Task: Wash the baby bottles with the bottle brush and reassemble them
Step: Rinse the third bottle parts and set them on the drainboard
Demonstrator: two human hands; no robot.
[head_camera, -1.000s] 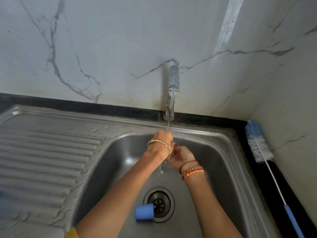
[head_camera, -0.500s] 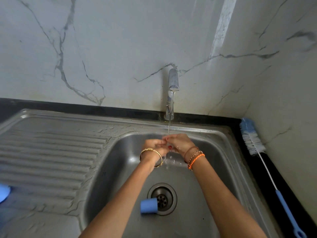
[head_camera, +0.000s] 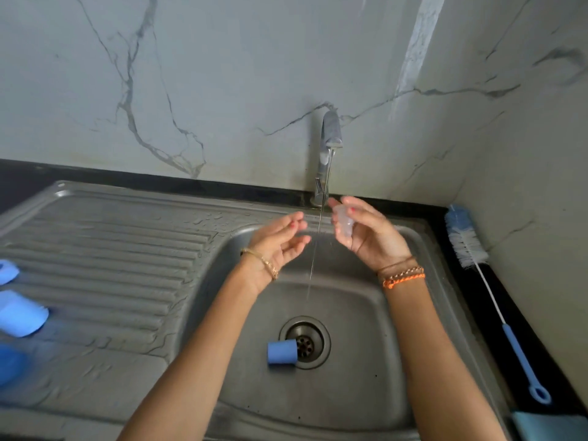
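- Rinsing looks like the step in hand: the right hand pinches a small clear teat between thumb and fingertips, held just right of the thin water stream that falls from the tap.
- Left hand holds nothing; its fingers are spread and relaxed, palm turned toward the stream, just left of it.
- One blue cap lies on its side on the sink floor, touching the rim of the drain; by my reading it is not yet collected.
- Several blue pieces sit at the left edge of the drainboard; they are blurred and cut off by the frame, so I cannot tell which bottle parts they are or whether they are washed.
- Bottle brush lies idle on the black counter strip along the right wall, well apart from both hands.
- Nothing visible is put back together, so reassembly seems wholly left to do.
- Open room: the basin below the hands is free apart from the cap. The back rim and tap base stand close behind the fingertips, and the right wall hems in the brush side.
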